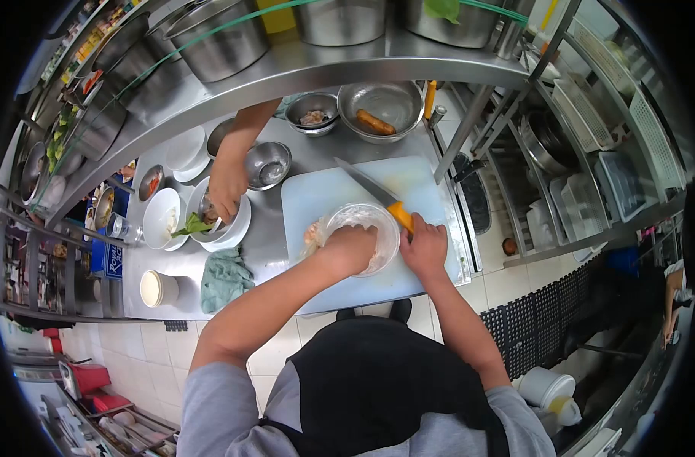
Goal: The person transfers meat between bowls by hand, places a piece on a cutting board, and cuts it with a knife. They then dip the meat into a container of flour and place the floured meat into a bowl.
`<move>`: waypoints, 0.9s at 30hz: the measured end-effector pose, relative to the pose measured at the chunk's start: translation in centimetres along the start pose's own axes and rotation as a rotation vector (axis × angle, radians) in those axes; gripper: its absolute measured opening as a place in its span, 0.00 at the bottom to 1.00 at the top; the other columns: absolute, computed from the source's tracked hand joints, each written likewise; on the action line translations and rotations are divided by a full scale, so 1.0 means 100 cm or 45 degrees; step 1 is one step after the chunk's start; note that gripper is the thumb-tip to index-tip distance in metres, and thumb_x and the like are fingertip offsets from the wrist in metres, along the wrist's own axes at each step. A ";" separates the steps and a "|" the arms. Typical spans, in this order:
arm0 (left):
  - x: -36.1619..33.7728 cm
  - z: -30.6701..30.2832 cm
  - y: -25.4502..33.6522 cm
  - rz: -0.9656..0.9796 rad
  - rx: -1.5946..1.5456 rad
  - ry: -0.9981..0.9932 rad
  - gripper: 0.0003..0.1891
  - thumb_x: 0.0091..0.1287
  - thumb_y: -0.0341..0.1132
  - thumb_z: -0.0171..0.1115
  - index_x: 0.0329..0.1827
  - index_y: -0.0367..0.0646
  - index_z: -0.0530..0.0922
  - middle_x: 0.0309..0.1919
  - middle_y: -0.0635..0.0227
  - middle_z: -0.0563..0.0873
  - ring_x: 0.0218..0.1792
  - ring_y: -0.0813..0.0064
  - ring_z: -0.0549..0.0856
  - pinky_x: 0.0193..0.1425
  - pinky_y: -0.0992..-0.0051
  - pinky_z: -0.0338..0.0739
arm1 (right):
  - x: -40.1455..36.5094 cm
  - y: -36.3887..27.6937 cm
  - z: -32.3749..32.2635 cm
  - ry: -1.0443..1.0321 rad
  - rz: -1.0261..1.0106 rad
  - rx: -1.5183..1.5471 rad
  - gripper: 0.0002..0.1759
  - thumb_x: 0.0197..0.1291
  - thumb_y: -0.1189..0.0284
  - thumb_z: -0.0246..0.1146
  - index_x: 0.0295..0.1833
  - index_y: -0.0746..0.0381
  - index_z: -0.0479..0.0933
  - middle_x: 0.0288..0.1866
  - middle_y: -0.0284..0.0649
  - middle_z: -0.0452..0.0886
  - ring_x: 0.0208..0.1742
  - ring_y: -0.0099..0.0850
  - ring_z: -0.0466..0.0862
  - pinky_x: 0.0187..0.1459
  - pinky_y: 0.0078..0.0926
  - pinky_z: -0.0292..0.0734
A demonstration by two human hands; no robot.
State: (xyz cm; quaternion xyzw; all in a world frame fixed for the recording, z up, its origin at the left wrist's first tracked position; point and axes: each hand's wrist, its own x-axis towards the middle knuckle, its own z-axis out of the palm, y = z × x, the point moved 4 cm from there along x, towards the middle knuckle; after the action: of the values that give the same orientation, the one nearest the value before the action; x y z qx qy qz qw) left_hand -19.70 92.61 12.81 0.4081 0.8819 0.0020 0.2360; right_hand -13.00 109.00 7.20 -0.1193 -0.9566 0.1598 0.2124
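My left hand (350,250) reaches down into a clear plastic tub (388,245), its fingers bent and mostly hidden; what they hold cannot be made out. The tub sits on a pale blue cutting board (311,197). Just right of the tub, my right hand (426,247) is closed around the end of a yellow-handled knife (366,183). The blade points away to the upper left, over the board. Some pale, pinkish food (312,234) lies against the tub's left side.
Another person's hand (229,186) hovers over a white bowl (241,228) with a green leaf (194,225). A green cloth (226,279) and a white tub (159,289) are at front left. Metal bowls (382,107) stand behind the board, below a steel shelf (302,72).
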 end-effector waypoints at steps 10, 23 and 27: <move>-0.008 -0.036 -0.004 0.212 -0.358 0.163 0.20 0.63 0.31 0.63 0.59 0.37 0.77 0.51 0.46 0.85 0.56 0.47 0.84 0.62 0.58 0.78 | 0.000 -0.001 -0.001 -0.025 -0.002 -0.014 0.20 0.57 0.66 0.63 0.53 0.64 0.78 0.29 0.46 0.86 0.33 0.42 0.86 0.46 0.40 0.70; 0.005 0.003 -0.007 -0.052 -0.268 0.070 0.27 0.65 0.43 0.68 0.61 0.34 0.75 0.57 0.44 0.83 0.56 0.45 0.85 0.63 0.57 0.78 | 0.000 -0.001 0.000 0.027 -0.045 -0.004 0.18 0.58 0.66 0.63 0.52 0.65 0.78 0.28 0.45 0.85 0.32 0.43 0.85 0.45 0.41 0.70; -0.002 -0.006 -0.004 0.103 -0.117 0.282 0.23 0.63 0.34 0.66 0.62 0.38 0.76 0.55 0.46 0.81 0.55 0.45 0.84 0.63 0.57 0.77 | 0.000 0.000 0.000 0.056 -0.049 0.021 0.19 0.58 0.66 0.63 0.52 0.65 0.78 0.28 0.45 0.85 0.31 0.43 0.85 0.45 0.41 0.70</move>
State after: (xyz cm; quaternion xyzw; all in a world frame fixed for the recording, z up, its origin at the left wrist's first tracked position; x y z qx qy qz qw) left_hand -20.14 92.32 13.32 0.4295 0.8843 0.0969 0.1554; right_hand -12.99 109.01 7.20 -0.1024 -0.9524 0.1610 0.2375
